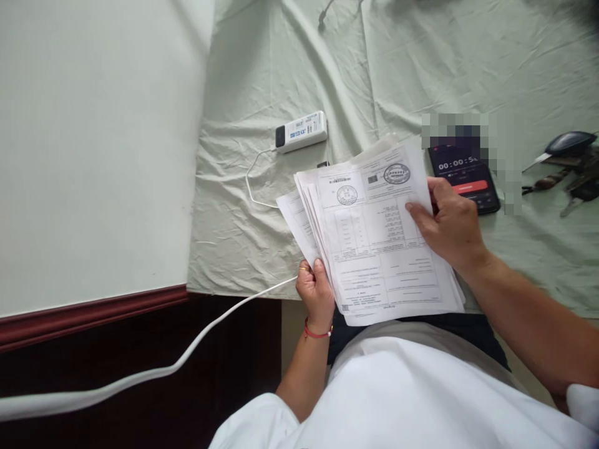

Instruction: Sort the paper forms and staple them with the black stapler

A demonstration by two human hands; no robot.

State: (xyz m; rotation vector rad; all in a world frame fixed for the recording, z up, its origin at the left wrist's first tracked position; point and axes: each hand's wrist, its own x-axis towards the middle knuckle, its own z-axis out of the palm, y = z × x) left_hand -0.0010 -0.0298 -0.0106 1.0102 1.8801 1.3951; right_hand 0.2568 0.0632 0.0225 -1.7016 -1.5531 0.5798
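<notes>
Several printed sheets (374,249) are held as a loose stack just right of the frame's centre, over the near edge of the green cloth (243,249). The stack is gripped from both sides. At its lower left, the edge is pinched by the left hand (316,293), with the thumb laid on top; there the leaves are fanned, and one is splayed out at an angle. At its right edge, the face of the top leaf is pressed by the thumb of the right hand (452,227), the fingers being tucked mostly out of sight behind; how many leaves are caught there cannot be told.

The paper can be judged light and limp, easily bent, creased or torn, and its leaves are likely to slide over one another if gripped loosely. Hold is best taken at opposite side margins, with thumb above and fingers spread beneath, so that sagging is prevented; a single leaf is best lifted by its fanned left edge.

Near the right hand, a phone (489,198) is partly covered; a white power bank (302,132) is seen at upper centre.
</notes>
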